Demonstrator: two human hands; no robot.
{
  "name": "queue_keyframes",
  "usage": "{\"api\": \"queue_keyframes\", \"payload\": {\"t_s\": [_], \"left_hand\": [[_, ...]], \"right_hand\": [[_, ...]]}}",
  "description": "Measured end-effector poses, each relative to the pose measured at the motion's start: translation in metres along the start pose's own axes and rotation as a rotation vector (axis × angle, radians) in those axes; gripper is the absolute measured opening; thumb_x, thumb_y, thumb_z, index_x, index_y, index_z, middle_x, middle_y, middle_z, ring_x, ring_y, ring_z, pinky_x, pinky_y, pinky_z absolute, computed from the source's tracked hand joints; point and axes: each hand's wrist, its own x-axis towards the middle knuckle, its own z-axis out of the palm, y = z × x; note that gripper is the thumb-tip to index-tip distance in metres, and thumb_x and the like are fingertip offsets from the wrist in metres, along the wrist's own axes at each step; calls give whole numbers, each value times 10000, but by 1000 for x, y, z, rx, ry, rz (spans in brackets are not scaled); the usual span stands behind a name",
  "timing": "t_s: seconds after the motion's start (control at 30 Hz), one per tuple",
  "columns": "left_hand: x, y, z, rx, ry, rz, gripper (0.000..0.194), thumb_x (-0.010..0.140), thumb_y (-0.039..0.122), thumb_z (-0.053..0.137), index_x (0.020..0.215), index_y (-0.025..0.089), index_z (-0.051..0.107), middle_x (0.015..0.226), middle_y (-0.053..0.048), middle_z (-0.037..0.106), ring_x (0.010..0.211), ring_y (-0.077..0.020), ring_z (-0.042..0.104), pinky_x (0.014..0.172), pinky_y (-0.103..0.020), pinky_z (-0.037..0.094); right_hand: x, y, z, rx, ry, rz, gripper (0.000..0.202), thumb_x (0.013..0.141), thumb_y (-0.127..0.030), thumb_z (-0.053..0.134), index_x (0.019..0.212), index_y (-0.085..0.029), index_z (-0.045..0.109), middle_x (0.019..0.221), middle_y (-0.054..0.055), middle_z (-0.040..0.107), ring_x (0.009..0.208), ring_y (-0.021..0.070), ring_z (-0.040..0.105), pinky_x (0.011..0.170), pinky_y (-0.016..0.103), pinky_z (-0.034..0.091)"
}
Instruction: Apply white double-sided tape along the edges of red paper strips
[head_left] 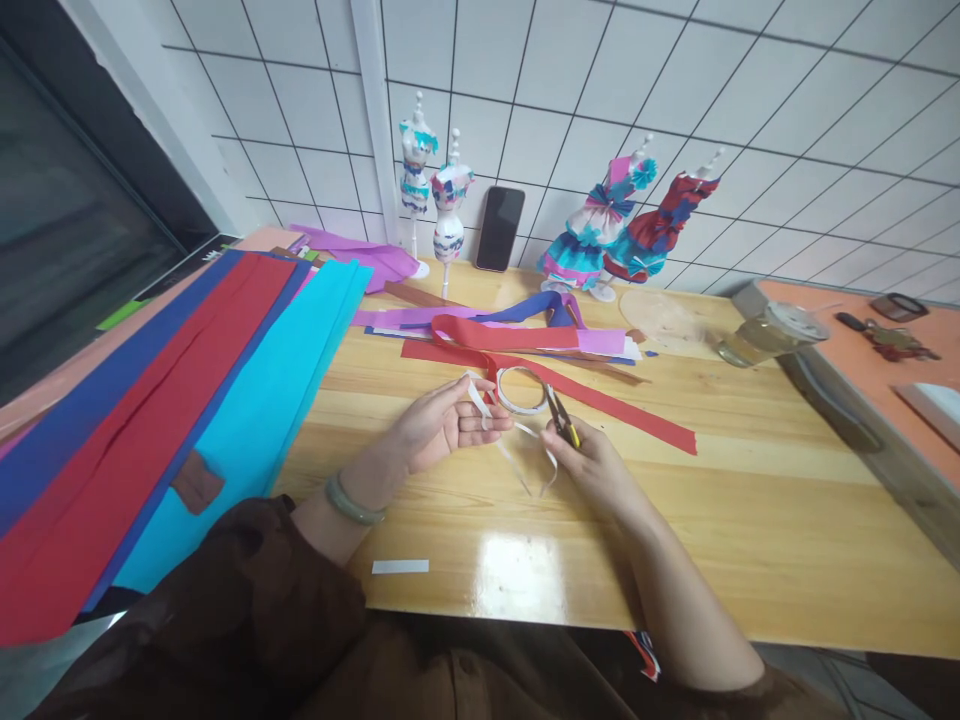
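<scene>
White strip (478, 401) is pinched lightly by the left hand's (444, 428) grip, just left of the tape roll (519, 409); 1 pair of scissors (564, 418) is closed upon by the right hand's (592, 465) grip, just right of it. Strip is best kept taut, untwisted. Beyond the roll, 4 dress forms (448, 215) and 1 phone (501, 228) are counted.

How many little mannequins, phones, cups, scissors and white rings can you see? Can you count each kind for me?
Mannequins: 4
Phone: 1
Cup: 1
Scissors: 1
White ring: 1
Total: 8
</scene>
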Motion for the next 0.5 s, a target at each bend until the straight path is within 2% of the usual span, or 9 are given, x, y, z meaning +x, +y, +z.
{"api": "queue_keyframes", "payload": {"t_s": [0.13,0.23,0.37,0.5], "left_hand": [[0,0,1,13,40,9,311,862,388,401,1055,164,496,916,-154,655,932,-252,615,799,-359,465],[1,-2,3,40,77,21,321,856,391,415,1067,162,494,877,-150,663,898,-251,627,812,-382,461],[1,-5,6,90,120,42,327,852,379,430,1066,144,507,844,-144,666,858,-234,637,830,-411,456],[2,-8,9,130,168,57,322,854,379,426,1014,119,530,868,-154,659,863,-216,630,826,-395,461]], "right_hand": [[1,3,-5,148,78,98,395,846,-553,317,752,-196,457,600,-13,426,464,104,332,433,245,246],[-2,1,-3,214,92,78,431,862,-562,240,824,-201,472,606,-11,429,438,102,313,409,252,217],[-8,-9,6,180,-70,13,386,865,-529,307,808,-194,491,596,-21,403,495,109,349,464,248,278],[-14,-18,16,214,-286,67,371,875,-488,336,758,-177,500,593,-26,411,528,99,371,516,237,305]]}}
